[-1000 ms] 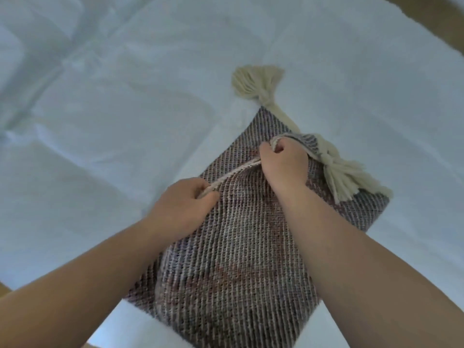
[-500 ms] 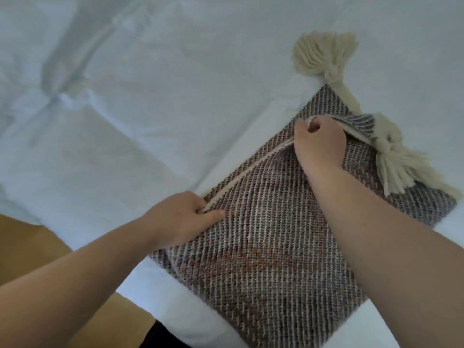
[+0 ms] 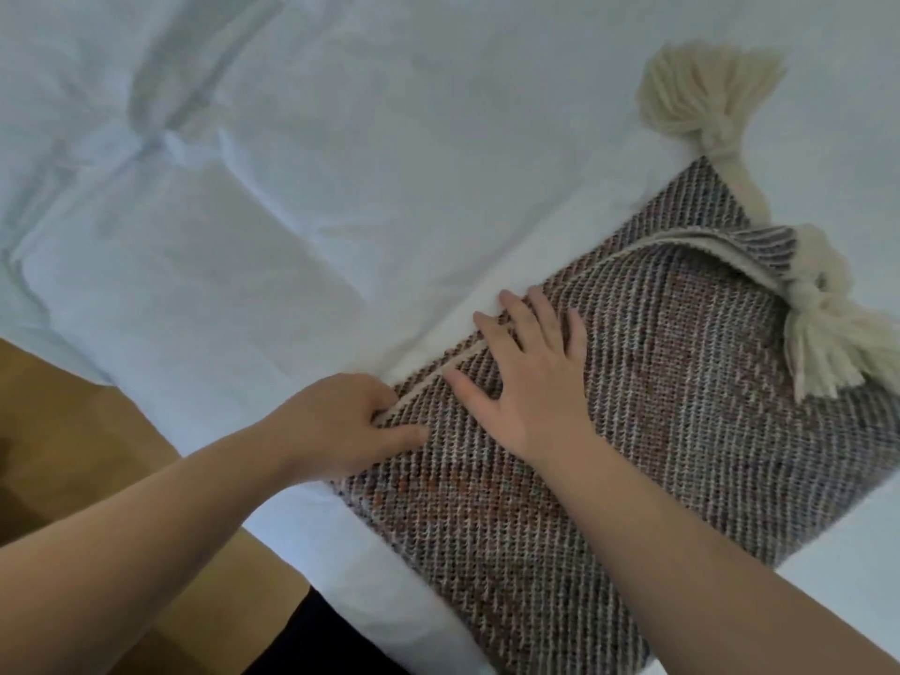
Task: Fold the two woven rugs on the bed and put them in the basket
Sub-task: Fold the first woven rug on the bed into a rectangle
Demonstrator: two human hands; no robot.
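A right hand is pressing flat on the folded rug at the bed's 4 o'clock edge; the left hand is pinching its hem. The upper corner is lifting and could spring open once released.

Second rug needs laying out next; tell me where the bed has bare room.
Bare white sheet spreads left of and beyond the folded woven rug, up to the far tassel. Crowded on the right: the rug, near tassel, right hand flat on it and left hand at its edge.
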